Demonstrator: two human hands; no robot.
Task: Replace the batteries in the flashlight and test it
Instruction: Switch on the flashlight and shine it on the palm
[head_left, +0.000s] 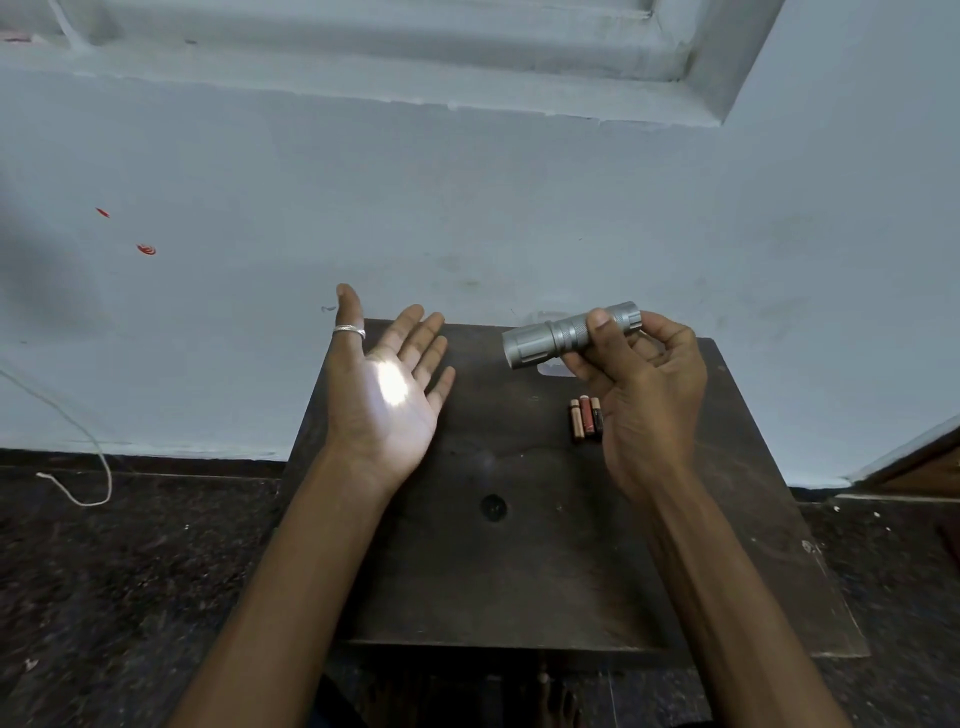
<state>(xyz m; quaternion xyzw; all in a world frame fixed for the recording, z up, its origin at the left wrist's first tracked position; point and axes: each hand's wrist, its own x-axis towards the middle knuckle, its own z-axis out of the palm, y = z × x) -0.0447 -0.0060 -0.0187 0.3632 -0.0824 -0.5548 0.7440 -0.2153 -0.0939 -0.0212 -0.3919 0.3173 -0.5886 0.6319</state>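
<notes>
My right hand (639, 379) grips a silver metal flashlight (550, 338) above the far right of the dark wooden table (493, 571). The flashlight's head points left and it is lit. Its beam makes a bright white patch on the palm of my left hand (389, 395), which is held flat, fingers spread, palm up, with a silver ring on the thumb. Three small batteries (586, 419) lie side by side on the table just left of my right hand.
The table stands against a pale blue wall (519, 208). Left of it, a white cord (93, 457) trails down the wall onto the dark speckled floor (130, 571). A wooden door edge (924, 467) shows at the right.
</notes>
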